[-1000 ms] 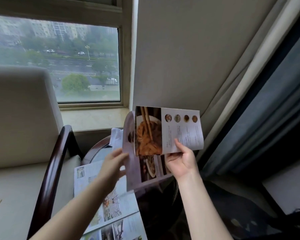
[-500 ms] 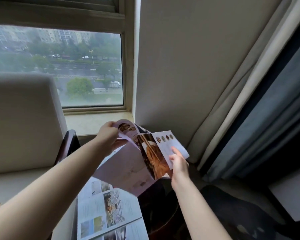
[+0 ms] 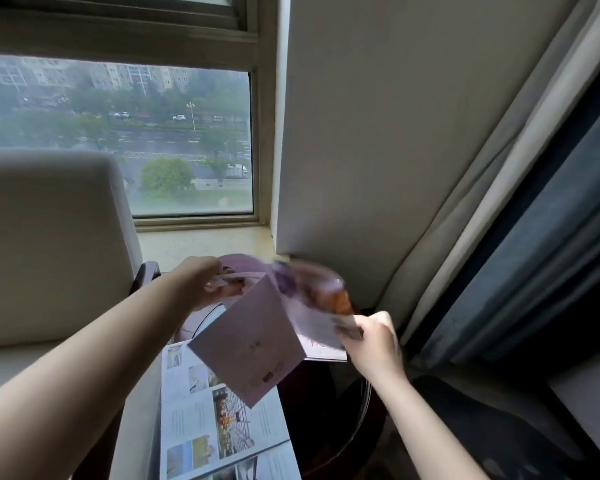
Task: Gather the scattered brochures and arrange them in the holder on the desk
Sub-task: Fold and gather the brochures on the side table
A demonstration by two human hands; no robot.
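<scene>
Hands, left hand and right hand, each pinch the lilac brochure; print unreadable.

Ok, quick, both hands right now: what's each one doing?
Left hand: closed on the top edge of the purple brochure.
Right hand: closed on the same brochure's other end.

Folded brochure above open magazine, right of armchair.

A dark round counter stands beside the chair. A printed sheet of photos and text lies flat on it, overhanging its left edge.
</scene>
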